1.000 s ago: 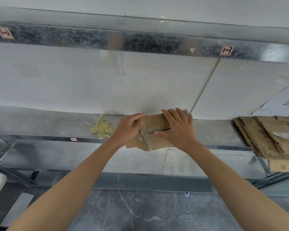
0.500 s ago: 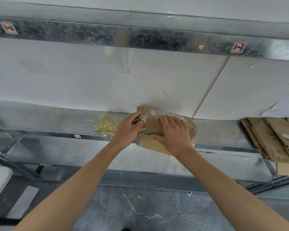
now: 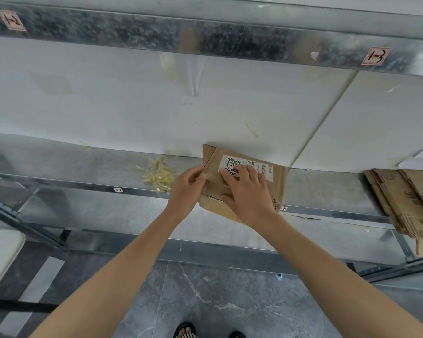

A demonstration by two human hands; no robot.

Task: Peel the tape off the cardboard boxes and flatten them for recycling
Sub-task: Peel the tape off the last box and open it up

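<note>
Label (image 3: pixel 244 162) partly hidden under right hand (image 3: pixel 248 196).

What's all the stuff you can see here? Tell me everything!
cardboard box: one, brown, middle of the metal shelf
shipping label: one, white, on the box's top, partly under the right hand
tape scraps: one pile, yellowish, on the shelf left of the box
flattened cardboard: one stack, brown, shelf's right end
metal shelf: one, grey, across the view
shelf tags: two, pinkish, on the upper beam
floor: grey stone, below
feet: two, in dark sandals, bottom edge
left hand: pinches the box's left edge
right hand: presses on the box's top
</note>
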